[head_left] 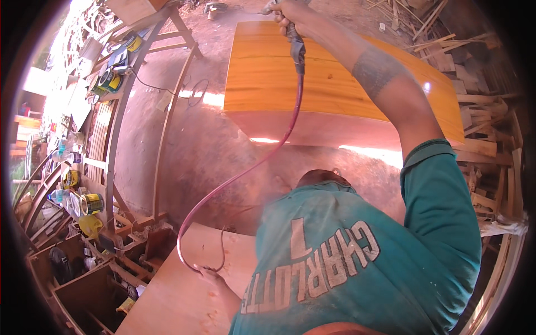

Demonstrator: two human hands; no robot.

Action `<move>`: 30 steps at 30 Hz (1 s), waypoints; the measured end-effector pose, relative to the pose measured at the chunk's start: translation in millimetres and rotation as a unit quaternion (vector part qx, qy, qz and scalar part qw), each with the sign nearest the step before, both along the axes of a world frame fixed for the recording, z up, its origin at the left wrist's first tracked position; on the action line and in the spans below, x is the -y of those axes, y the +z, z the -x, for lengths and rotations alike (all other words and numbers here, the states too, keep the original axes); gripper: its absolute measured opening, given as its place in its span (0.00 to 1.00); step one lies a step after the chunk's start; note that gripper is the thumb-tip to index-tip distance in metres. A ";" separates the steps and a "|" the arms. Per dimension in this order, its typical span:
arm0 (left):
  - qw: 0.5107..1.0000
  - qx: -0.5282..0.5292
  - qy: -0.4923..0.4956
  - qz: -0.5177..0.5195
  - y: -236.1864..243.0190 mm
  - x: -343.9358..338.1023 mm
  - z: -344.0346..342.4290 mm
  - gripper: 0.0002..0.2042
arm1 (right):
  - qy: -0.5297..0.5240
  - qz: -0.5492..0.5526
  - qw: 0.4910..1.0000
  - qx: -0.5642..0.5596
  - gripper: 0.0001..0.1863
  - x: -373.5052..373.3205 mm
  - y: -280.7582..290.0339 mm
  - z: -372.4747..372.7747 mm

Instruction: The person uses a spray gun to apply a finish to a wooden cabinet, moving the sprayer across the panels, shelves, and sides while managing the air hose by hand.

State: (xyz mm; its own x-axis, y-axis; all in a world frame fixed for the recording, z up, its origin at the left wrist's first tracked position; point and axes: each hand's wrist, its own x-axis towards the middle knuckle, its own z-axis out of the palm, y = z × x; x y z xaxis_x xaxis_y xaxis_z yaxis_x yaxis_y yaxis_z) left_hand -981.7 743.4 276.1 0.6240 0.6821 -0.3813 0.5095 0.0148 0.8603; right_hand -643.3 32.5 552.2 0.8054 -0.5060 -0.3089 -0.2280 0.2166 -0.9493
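The right hand [290, 18] is closed around the grip of a spray gun [297, 51], seen against the far edge of the long glossy orange wooden piece [262, 61], toward its left end; the gun's nose points left, past that edge. From the foot of the grip a dark red hose [300, 89] runs down across the view of the orange piece, swings out in a wide curve on its near side and bends back at the left hand [209, 275]. The left hand is well apart from the orange piece, on its near side, with its fingers at the low bend of the hose; how tightly they close, I cannot tell. Beneath it, also on the near side of the orange piece, lies a smooth pale wooden panel [167, 301]. The person's teal shirt [441, 223], with pale lettering, fills the view nearer than the orange piece, and the right arm reaches across it. The reddish floor [206, 145] surrounds the orange piece, with bright light patches by its near side. Well left of the orange piece stands a wooden frame [110, 184], paint cans [92, 204] beyond it. Right of the orange piece, wood offcuts [480, 148] lie heaped
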 end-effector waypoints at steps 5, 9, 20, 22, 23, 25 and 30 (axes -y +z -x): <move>0.999 -0.032 0.019 0.003 3.3 -2.0 0.6 0.22 | -0.011 -0.076 0.997 -0.001 0.09 6.2 -10.0 12.1; 0.997 -0.021 -0.052 -0.048 -0.8 7.0 -17.6 0.23 | -0.003 0.034 0.998 -0.052 0.13 30.1 -3.5 77.6; 0.949 0.051 -0.302 -0.075 -14.0 98.2 -96.8 0.25 | -0.144 0.132 0.971 -0.140 0.16 189.6 13.4 264.1; 0.935 0.042 -0.348 -0.064 -14.4 120.0 -104.0 0.23 | -0.175 0.143 0.962 -0.151 0.16 222.6 12.6 296.5; 0.934 0.057 -0.348 -0.052 -9.2 144.6 -103.5 0.22 | -0.183 0.144 0.960 -0.153 0.16 237.3 13.1 313.2; 0.920 0.075 -0.381 -0.057 6.4 193.5 -101.2 0.22 | -0.196 0.147 0.954 -0.173 0.15 268.4 15.6 349.4; 0.885 0.088 -0.451 -0.074 23.1 289.2 -81.5 0.23 | -0.240 0.150 0.940 -0.191 0.14 353.0 15.6 427.0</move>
